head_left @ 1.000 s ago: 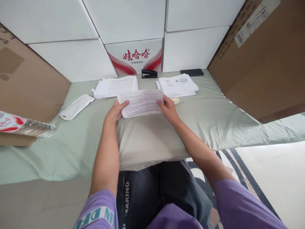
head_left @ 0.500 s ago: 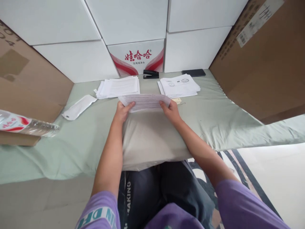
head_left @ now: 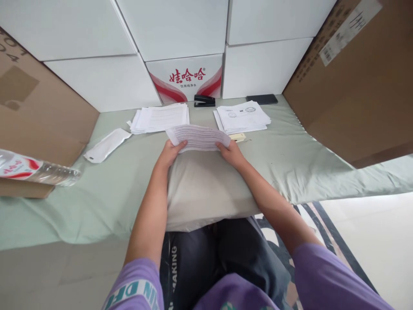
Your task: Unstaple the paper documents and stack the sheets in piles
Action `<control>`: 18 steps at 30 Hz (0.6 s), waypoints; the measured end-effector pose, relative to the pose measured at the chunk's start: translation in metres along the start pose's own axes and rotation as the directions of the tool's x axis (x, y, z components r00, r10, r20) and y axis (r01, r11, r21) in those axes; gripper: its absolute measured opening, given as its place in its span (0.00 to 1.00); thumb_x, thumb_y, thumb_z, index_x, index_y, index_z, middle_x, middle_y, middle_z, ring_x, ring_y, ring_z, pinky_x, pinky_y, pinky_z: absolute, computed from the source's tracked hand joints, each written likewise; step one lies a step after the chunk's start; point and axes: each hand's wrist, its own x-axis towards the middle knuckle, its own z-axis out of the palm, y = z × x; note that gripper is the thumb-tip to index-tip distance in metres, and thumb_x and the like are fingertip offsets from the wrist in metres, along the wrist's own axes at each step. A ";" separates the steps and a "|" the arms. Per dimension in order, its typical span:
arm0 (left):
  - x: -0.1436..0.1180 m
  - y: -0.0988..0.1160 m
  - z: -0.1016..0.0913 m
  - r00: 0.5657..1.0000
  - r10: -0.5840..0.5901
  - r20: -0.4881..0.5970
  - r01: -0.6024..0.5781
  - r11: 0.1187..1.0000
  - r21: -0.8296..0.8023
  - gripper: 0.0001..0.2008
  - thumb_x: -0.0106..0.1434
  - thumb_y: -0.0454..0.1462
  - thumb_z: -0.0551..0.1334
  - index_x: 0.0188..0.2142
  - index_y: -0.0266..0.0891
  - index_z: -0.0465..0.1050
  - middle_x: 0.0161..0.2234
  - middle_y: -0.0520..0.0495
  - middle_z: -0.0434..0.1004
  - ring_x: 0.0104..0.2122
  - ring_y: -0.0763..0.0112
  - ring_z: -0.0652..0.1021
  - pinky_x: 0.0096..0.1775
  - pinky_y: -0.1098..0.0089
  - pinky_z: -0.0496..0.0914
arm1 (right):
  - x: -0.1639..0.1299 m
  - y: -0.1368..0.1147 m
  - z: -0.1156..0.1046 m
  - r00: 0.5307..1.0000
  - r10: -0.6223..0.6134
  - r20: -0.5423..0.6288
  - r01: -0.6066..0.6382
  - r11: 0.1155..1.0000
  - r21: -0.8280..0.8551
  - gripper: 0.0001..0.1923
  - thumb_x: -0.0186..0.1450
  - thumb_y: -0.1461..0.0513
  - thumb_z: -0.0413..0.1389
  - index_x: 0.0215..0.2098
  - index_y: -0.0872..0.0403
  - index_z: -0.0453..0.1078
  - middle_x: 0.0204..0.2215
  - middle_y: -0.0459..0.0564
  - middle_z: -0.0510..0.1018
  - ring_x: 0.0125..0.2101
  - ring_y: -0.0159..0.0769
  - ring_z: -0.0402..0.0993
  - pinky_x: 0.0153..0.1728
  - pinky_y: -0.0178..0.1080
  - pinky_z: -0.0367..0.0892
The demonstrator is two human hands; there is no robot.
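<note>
Head view, printed paper point(head_left: 200, 137): it is in the two hands, above the green cloth point(head_left: 290, 163), on the person's side of the gap between two stacks. It bows between the grips; I cannot tell if it is one sheet or several.
Left hand point(head_left: 170, 154): it pinches the left edge of the paper, the thumb on top.
Right hand point(head_left: 232, 154): it pinches the right edge in the same way, near the small cream-coloured box point(head_left: 238, 137).
Left paper stack point(head_left: 159, 118): it lies on the cloth, its edges a little uneven.
Right paper stack point(head_left: 243, 118): it lies apart from the left one; stamp-like round marks show on its top sheet.
Black stapler point(head_left: 204, 103): it stands behind the gap between the stacks, and no hand touches it.
Progress of the paper handling: I judge it is in the middle. Two stacks are laid out, while the held paper is not yet set down. Whether it bears a staple is too small to see.
Difference from the earlier frames: one second ago, the paper showed its printed face more broadly; now it looks lower and more curved. The left hand has come nearer to the right. The stacks and the stapler keep their places.
</note>
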 end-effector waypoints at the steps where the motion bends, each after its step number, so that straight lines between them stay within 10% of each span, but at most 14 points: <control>1: 0.000 0.001 0.000 1.000 -0.014 0.003 0.014 1.000 -0.002 0.27 0.47 0.49 0.76 0.44 0.38 0.79 0.43 0.40 0.84 0.48 0.55 0.81 0.55 0.57 0.73 | 0.000 0.001 0.000 1.000 0.001 0.000 -0.001 1.000 -0.009 0.26 0.67 0.44 0.54 0.52 0.51 0.77 0.48 0.52 0.82 0.58 0.50 0.72 0.62 0.54 0.64; 11: 0.001 0.007 -0.008 0.988 -0.150 -0.033 0.153 0.980 0.131 0.21 0.51 0.47 0.73 0.40 0.36 0.79 0.32 0.43 0.83 0.32 0.61 0.81 0.34 0.64 0.77 | 0.007 -0.003 -0.017 0.980 0.104 -0.170 -0.086 0.990 0.111 0.26 0.65 0.41 0.55 0.50 0.49 0.73 0.42 0.52 0.82 0.44 0.44 0.80 0.49 0.50 0.74; 18: -0.005 0.023 -0.037 0.884 -0.450 0.129 0.405 0.874 0.269 0.18 0.44 0.41 0.77 0.34 0.35 0.81 0.25 0.45 0.80 0.14 0.76 0.66 0.17 0.71 0.60 | 0.021 0.014 -0.052 0.821 0.171 -0.544 -0.112 0.984 0.139 0.20 0.70 0.45 0.47 0.47 0.49 0.67 0.33 0.48 0.77 0.32 0.35 0.79 0.39 0.42 0.76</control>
